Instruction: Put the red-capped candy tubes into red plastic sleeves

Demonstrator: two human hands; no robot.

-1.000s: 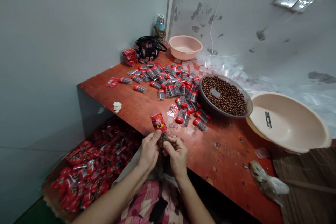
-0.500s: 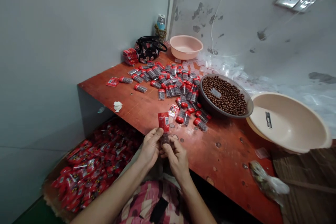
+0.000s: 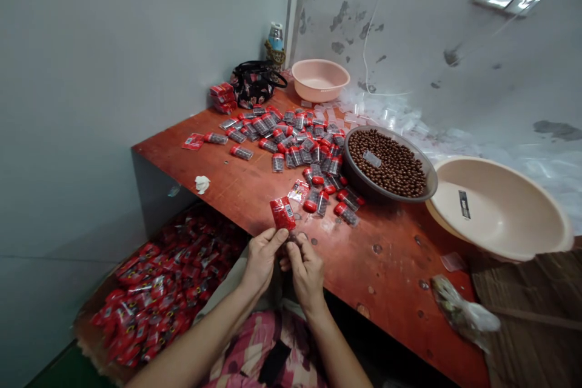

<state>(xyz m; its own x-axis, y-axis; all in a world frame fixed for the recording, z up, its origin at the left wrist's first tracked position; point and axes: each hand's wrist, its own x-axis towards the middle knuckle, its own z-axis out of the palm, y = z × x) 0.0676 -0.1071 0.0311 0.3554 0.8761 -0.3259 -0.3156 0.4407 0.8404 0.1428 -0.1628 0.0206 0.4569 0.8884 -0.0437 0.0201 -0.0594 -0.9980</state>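
My left hand (image 3: 261, 260) pinches the lower edge of a red printed packet (image 3: 282, 213) with a barcode, between thumb and fingers. Close beside it, my right hand (image 3: 308, 268) is closed around a small clear container of brown balls (image 3: 291, 237), mostly covered by the fingers. The container's top end meets the packet; whether it sits inside the packet cannot be made out. Both hands are in front of the red table's edge, above the lap. Just beyond them lie a flat red and clear wrapper (image 3: 299, 190) and several red-capped containers (image 3: 346, 214) filled with dark balls.
A grey bowl of brown balls (image 3: 388, 163) with a clear piece on top stands right of the heaped containers. Beige (image 3: 509, 212) and pink (image 3: 321, 80) basins flank it. At lower left, a box (image 3: 86, 339) holds many red packets. A black bag (image 3: 252, 86) sits at the back.
The red packet has tilted to the left and shows more of its width. More of the container is hidden by the fingers. The view has shifted slightly.
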